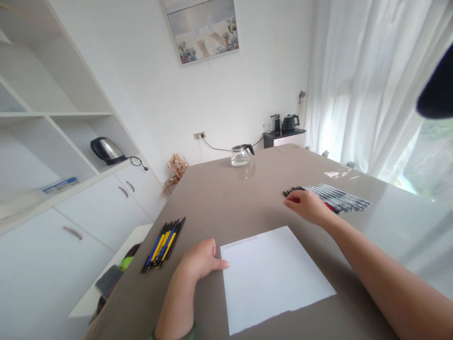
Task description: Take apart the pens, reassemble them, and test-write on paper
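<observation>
A white sheet of paper (272,276) lies on the brown table (226,198) in front of me, with a row of small marks along its far edge. My left hand (200,259) rests beside the sheet's left edge, fingers curled and thumb touching the paper. My right hand (307,206) reaches to a row of black pens (332,197) on the right and pinches one with a red part. A bundle of yellow, blue and black pens (163,244) lies to the left of my left hand.
A glass coffee pot (241,155) stands at the table's far end. White shelves at the left hold an electric kettle (106,150). A small cabinet with kettles (285,132) stands by the curtain. A chair (113,278) sits below the table's left edge.
</observation>
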Available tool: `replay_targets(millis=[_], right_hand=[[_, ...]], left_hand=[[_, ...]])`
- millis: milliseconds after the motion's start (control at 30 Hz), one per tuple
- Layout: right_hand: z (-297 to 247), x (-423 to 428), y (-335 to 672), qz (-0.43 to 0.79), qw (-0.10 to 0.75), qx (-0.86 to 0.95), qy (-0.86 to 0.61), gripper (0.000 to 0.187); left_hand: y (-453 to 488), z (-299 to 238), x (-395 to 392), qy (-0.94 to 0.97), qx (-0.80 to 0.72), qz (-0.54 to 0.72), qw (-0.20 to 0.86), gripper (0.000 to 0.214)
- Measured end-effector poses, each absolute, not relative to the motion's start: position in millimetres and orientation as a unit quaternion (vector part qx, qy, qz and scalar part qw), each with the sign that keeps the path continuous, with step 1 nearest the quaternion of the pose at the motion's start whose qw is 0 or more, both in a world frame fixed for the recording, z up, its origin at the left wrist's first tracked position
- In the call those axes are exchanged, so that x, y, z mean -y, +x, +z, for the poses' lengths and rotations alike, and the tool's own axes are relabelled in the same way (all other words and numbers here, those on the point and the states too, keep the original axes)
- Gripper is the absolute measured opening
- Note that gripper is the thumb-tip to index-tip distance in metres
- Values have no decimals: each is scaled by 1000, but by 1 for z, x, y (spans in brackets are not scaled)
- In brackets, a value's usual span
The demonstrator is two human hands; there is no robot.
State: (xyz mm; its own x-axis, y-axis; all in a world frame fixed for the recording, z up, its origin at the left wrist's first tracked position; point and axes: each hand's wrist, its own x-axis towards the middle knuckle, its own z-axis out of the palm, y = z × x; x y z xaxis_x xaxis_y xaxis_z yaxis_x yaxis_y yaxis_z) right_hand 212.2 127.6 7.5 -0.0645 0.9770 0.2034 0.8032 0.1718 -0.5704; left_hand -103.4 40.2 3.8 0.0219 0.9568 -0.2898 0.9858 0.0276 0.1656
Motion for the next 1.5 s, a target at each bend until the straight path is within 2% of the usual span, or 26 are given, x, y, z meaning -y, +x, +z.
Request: replay_targets(millis=[100, 167, 333, 433, 567, 833, 1067, 1300, 1500], right_hand=[[5, -103, 177, 266, 223, 823, -451, 24], [1, -90, 162, 269, 168, 867, -384, 21], [-3, -82, 152, 211, 86, 894, -385, 19], [-3, -84, 152, 196, 66, 898, -389, 21], [-3, -83, 152, 191, 60, 898, -391, 22], [-2, -83, 153, 196, 62, 898, -388, 22], [-3, -83, 154, 199, 62, 897, -391, 23], [-2, -82, 153, 192, 64, 897, -393, 23], [2, -81, 151, 191, 100, 883, -416, 22]], left_hand=[[-103, 6, -38, 690, -703, -38, 169, 39], [-103, 6, -37, 688, -706, -33, 168, 40], [-106, 4, -38, 680, -718, 12, 149, 43], [-116, 7, -44, 616, -778, 87, 90, 39], [-141, 11, -49, 478, -867, 138, 13, 35], [-162, -4, -52, 416, -901, 121, 25, 30], [-163, -5, -53, 425, -895, 133, 41, 30], [-159, -5, -52, 476, -859, 166, 90, 17], [-112, -3, -52, 566, -780, 223, 148, 23]])
